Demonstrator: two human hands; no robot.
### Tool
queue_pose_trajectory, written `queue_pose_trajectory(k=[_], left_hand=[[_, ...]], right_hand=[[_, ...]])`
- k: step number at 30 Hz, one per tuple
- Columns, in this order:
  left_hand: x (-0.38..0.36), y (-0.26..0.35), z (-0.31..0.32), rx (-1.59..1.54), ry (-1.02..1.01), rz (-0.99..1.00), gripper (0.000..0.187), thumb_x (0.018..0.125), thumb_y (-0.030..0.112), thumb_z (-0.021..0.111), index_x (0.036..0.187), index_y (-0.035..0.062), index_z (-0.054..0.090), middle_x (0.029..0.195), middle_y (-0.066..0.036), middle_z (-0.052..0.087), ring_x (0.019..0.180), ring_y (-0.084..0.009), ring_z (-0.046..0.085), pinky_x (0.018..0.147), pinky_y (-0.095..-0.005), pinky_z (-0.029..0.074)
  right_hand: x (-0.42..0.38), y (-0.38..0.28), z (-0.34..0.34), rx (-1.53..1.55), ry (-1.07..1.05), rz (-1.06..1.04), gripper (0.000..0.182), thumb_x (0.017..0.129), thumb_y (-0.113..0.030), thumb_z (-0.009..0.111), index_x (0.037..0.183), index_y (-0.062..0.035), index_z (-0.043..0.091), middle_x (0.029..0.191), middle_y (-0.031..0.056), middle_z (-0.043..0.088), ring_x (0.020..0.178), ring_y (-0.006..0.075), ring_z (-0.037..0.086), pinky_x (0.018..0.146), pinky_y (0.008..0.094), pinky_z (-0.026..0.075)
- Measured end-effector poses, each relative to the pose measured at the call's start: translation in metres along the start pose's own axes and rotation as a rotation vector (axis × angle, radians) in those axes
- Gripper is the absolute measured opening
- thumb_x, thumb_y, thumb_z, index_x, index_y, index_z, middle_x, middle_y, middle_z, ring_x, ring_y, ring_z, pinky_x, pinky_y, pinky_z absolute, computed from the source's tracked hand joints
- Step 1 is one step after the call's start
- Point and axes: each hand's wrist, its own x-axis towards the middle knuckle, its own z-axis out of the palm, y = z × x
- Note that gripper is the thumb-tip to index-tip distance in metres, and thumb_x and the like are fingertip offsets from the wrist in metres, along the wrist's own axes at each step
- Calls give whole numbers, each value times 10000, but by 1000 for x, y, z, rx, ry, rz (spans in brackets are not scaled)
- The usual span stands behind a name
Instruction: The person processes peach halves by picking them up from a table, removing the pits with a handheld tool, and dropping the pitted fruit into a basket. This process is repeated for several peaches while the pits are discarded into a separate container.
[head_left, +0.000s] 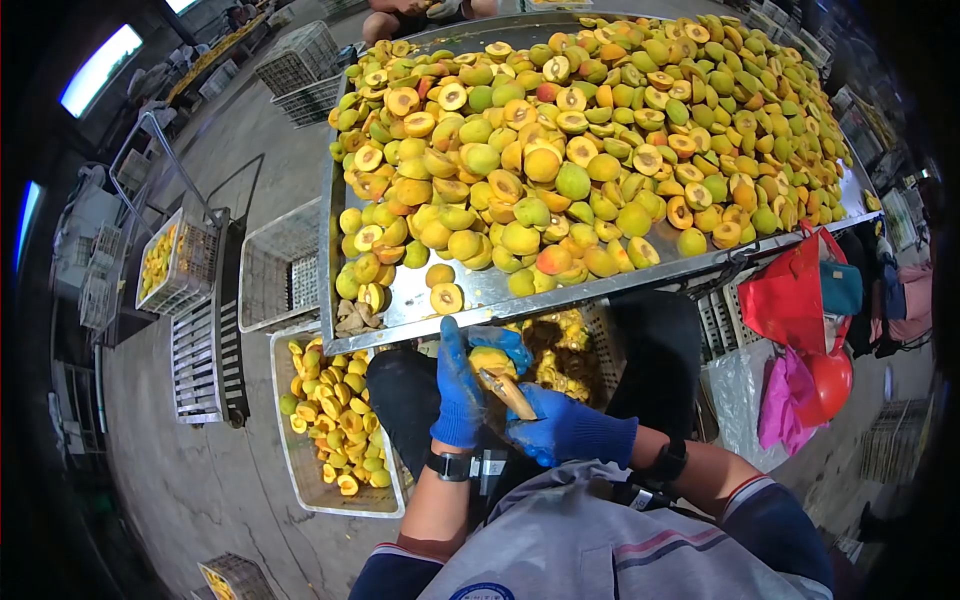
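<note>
Between the fingers of my left hand (460,395), in a blue glove, is a yellow peach half (491,360). My right hand (550,425), also gloved in blue, is closed around a pitting tool with a wooden handle (512,396). The tool's front end is at the peach half; its exact tip is hard to make out. Just beyond my hands, a heap of halved peaches (540,165), many with the stone side showing, covers much of a metal table (405,292). Below my hands lie wet yellow and brown scraps (555,355).
A crate (340,500) of peach halves stands by my left leg, with another crate (252,285) behind it. Farther left is a flat cart (200,365) with a loaded crate (180,262). Bags (790,295) hang at right. Another person's hands (425,8) show across the table.
</note>
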Motion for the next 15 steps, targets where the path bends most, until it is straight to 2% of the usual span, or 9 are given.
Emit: queue_pose_trajectory(k=[1,4,6,8,10,12,15], left_hand=[[-1,2,0,1,2,1,636,970,550,405,895,-44,617,740,-152,659,617,-230,651,580,-319,550],[0,12,-1,184,-55,-21,612,976,524,415,897,-46,623,734,-150,663,608,-225,651,571,-315,549],[8,21,-1,497,-149,-189,597,987,492,413,890,-54,632,728,-151,667,596,-222,650,562,-307,546],[6,20,1,422,-117,-144,593,991,477,412,881,-60,637,726,-152,668,589,-220,650,561,-303,546],[3,15,4,350,-90,-105,589,995,462,411,872,-66,642,723,-152,669,582,-218,650,560,-300,546],[-1,10,4,108,-22,-61,589,996,452,417,855,-72,644,716,-151,668,583,-217,652,564,-298,548],[-1,11,-3,138,-91,-78,507,995,434,431,901,-22,634,762,-132,670,657,-218,661,624,-302,556]], right_hand=[[1,-13,0,429,-24,434,178,868,-132,605,962,-11,514,733,78,541,561,162,546,495,298,448],[3,-6,1,497,-105,524,216,892,-152,576,1019,-24,456,699,33,548,544,114,527,479,271,433],[1,-5,4,483,-88,534,206,892,-154,579,998,-22,462,689,32,544,533,115,524,475,269,431],[3,-4,4,467,-77,542,198,892,-156,583,977,-19,469,679,32,540,522,115,520,470,267,428],[5,-3,2,590,-124,510,174,893,-147,585,933,-10,486,641,24,524,493,108,507,459,259,420],[5,-9,0,584,-125,510,164,893,-145,586,907,-8,497,628,20,518,483,106,502,454,254,413],[3,-5,2,502,-108,481,147,895,-140,583,875,-13,511,621,14,513,474,103,494,448,245,402]])
